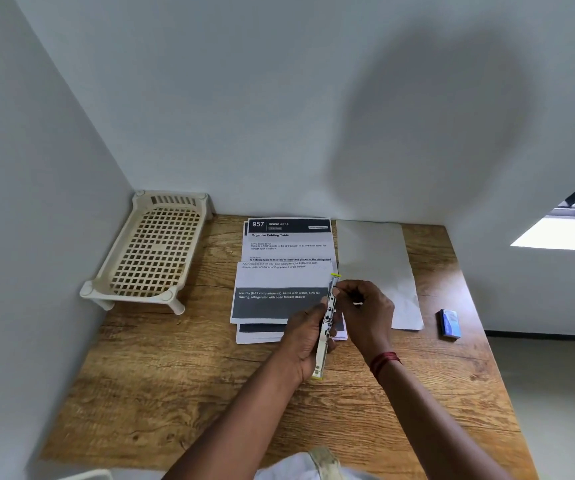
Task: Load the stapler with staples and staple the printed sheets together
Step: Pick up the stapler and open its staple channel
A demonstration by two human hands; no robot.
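A slim cream and metal stapler [327, 320] with yellow-green tips is opened out long and held above the table. My left hand [305, 337] is wrapped around its lower half. My right hand [364, 306] pinches at the upper part near the metal channel; whether staples sit between the fingers I cannot tell. Under the hands lies a stack of printed sheets [286, 258] with dark header bands. A small blue staple box [449, 323] lies on the table to the right, apart from both hands.
A blank white sheet [379, 265] lies right of the printed stack. A cream plastic lattice rack [151, 251] stands in the back left corner. The wooden table [209, 375] meets white walls at the left and back; its right edge drops to the floor.
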